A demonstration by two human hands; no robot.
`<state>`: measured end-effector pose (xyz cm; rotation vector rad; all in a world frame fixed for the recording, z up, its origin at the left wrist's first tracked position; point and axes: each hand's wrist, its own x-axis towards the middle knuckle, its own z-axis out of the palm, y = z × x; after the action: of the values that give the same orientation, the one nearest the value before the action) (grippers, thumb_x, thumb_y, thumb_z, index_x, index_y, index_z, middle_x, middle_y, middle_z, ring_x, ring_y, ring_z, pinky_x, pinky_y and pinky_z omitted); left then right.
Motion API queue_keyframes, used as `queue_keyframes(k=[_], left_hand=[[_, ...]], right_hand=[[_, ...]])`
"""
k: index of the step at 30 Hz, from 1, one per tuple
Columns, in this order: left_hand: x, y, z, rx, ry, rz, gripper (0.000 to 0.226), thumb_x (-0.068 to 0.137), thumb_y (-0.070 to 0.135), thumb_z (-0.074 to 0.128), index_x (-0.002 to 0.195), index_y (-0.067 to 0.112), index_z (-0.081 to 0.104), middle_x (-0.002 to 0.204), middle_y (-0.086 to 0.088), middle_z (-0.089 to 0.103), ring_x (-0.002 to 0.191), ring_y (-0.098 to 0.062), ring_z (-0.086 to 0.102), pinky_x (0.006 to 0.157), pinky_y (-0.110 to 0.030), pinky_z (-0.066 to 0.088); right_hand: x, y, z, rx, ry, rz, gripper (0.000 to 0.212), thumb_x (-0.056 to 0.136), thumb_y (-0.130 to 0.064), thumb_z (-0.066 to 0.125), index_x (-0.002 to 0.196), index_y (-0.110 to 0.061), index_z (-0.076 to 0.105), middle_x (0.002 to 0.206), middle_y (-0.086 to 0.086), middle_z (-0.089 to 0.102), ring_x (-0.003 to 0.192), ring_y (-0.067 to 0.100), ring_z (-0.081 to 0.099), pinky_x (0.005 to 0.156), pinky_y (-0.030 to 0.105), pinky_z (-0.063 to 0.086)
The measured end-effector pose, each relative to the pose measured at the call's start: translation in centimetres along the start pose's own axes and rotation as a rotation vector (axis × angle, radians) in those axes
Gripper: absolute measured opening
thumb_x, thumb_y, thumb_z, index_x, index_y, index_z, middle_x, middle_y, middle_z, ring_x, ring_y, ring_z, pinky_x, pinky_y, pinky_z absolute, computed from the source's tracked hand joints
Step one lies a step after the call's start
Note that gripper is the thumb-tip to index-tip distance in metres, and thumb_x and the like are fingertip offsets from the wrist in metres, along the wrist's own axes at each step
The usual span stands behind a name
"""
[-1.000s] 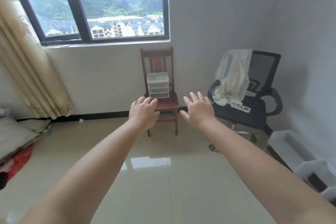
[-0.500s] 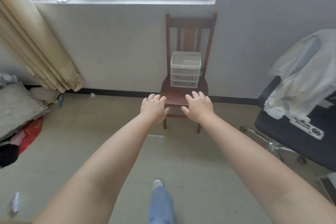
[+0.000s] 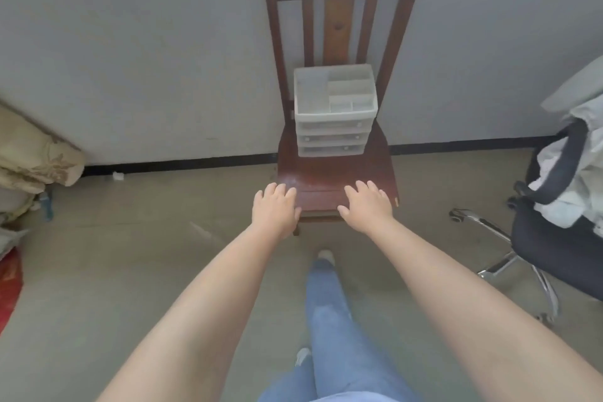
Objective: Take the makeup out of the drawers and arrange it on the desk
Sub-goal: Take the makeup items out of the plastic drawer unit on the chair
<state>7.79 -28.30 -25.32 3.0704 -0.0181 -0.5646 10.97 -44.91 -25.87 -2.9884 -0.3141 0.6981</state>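
Dark red-brown wood: a slat-backed chair [image 3: 336, 173] stands centre frame against the grey wall, seat facing the camera.
Drawer unit: a pale, see-through plastic organiser [image 3: 334, 111] sits at the back of the seat, touching or very near the chair's back slats. It has a divided open tray on top and three closed drawers stacked below.
Makeup: I cannot tell what the drawers hold, the fronts are too cloudy to read.
Left hand [image 3: 275, 210]: palm down over the seat's front left corner, fingers loose and slightly spread, gripping nothing. Contact with the wood is unclear.
Right hand [image 3: 367, 204]: palm down over the front right part of the seat, fingers straight and fanned, nothing in its grasp.
Gap: both hands are well short of the organiser, bare seat between them.
Lower centre: a leg in blue jeans [image 3: 329, 320], pale shoe toe pointing at the chair.
Right edge: a black office chair [image 3: 554, 238] draped with white cloth.
Left edge: a bundled beige curtain [image 3: 36, 157].
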Motion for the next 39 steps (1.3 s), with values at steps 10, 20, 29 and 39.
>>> queue_keyframes(k=[10,20,29,39], left_hand=[[21.3,-1.7,-0.9,-0.047,-0.027,0.068,0.052,0.095,0.029,0.04,0.143,0.014,0.027,0.151,-0.009,0.026,0.141,-0.026,0.019,0.112,-0.037,0.021],[33.6,-5.5,6.1,0.022,0.448,0.378,0.046,0.083,0.02,0.044,0.125,0.001,0.039,0.124,-0.024,0.058,0.124,-0.037,0.034,0.102,-0.045,0.032],[34.3,-6.6,6.5,-0.049,0.463,0.546,0.042,0.099,0.025,0.017,0.124,-0.002,0.038,0.121,-0.027,0.058,0.122,-0.037,0.03,0.104,-0.046,0.028],[34.4,-7.7,5.3,-0.05,0.302,0.622,0.052,0.1,0.033,0.009,0.127,-0.003,0.034,0.125,-0.026,0.056,0.123,-0.036,0.027,0.103,-0.049,0.033]], right_hand=[[20.9,3.1,0.2,0.286,-0.166,0.145,0.043,0.095,-0.031,0.04,0.13,-0.007,0.043,0.133,0.012,0.045,0.126,0.03,0.038,0.1,0.038,0.036],[32.4,2.5,4.1,1.366,0.05,0.585,0.024,0.094,-0.015,0.044,0.113,-0.009,0.056,0.109,0.008,0.061,0.109,0.025,0.056,0.092,0.029,0.042],[34.5,0.7,3.3,2.48,0.238,0.844,0.029,0.086,0.014,0.034,0.082,-0.012,0.047,0.078,0.008,0.053,0.073,0.021,0.057,0.072,0.031,0.049],[27.9,1.4,5.6,2.46,0.088,0.711,0.014,0.074,0.002,0.039,0.07,-0.01,0.046,0.057,0.002,0.065,0.066,0.018,0.066,0.072,0.032,0.049]])
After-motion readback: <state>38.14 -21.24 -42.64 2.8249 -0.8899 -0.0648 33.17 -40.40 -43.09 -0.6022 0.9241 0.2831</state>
